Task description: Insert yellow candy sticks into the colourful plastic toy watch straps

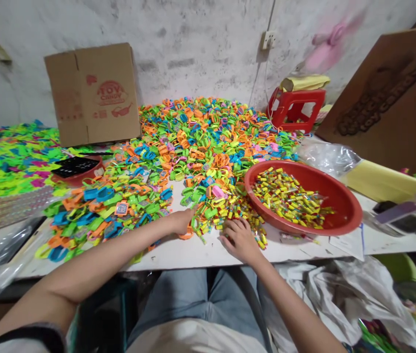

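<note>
My left hand [183, 221] is at the front of the table, palm down, with its fingers mostly hidden from me. An orange toy watch [186, 235] lies right against it; whether the hand grips it I cannot tell. To the right, my right hand [240, 241] rests at the edge of a loose heap of small yellow wrapped candies [233, 208], its fingers curled down and their tips hidden. More such candies partly fill a red basin [348, 215] beyond that hand. Colourful plastic toy watches [114, 208] are piled left of my left hand and behind both hands.
A cardboard box [97, 93] stands at the back left, near bright plastic pieces [5, 157]. Left of centre is a small red bowl [93, 169] with a black tray [75, 165]. A red stool [296, 110] and a blurred pink fan [335, 41] are back right. White plastic sacks [340, 294] lie below the table.
</note>
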### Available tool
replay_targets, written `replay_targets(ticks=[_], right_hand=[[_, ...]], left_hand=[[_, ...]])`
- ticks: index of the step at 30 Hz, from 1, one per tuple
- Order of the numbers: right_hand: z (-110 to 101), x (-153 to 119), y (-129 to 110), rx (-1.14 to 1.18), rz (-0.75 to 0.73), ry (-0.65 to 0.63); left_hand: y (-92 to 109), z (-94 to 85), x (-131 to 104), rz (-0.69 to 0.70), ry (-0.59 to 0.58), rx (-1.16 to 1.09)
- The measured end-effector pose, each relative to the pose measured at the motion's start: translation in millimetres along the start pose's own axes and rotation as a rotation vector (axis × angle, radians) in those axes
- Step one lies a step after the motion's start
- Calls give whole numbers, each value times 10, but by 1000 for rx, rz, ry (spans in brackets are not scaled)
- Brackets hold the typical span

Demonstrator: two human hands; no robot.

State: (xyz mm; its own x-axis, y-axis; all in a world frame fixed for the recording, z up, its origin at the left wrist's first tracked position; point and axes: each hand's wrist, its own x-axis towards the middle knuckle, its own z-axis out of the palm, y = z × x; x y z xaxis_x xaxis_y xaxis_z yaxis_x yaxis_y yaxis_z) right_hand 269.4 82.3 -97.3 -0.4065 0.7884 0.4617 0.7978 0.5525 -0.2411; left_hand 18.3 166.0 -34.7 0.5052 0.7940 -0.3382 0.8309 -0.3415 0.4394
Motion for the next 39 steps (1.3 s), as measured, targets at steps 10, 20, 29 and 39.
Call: replay_targets(ticks=[10,20,29,39], right_hand=[[5,-11,7,-34,16,-3],[-8,-6,-5,-39,27,-14],[33,-28,22,-66,18,1],[-95,31,-13,-182,-75,-153]], left_hand=[[244,-69,264,59,139,-324],[21,-587,127,22,88,-118],[-76,-345,101,-72,-26,-109],[181,-182,-346,33,261,-709]])
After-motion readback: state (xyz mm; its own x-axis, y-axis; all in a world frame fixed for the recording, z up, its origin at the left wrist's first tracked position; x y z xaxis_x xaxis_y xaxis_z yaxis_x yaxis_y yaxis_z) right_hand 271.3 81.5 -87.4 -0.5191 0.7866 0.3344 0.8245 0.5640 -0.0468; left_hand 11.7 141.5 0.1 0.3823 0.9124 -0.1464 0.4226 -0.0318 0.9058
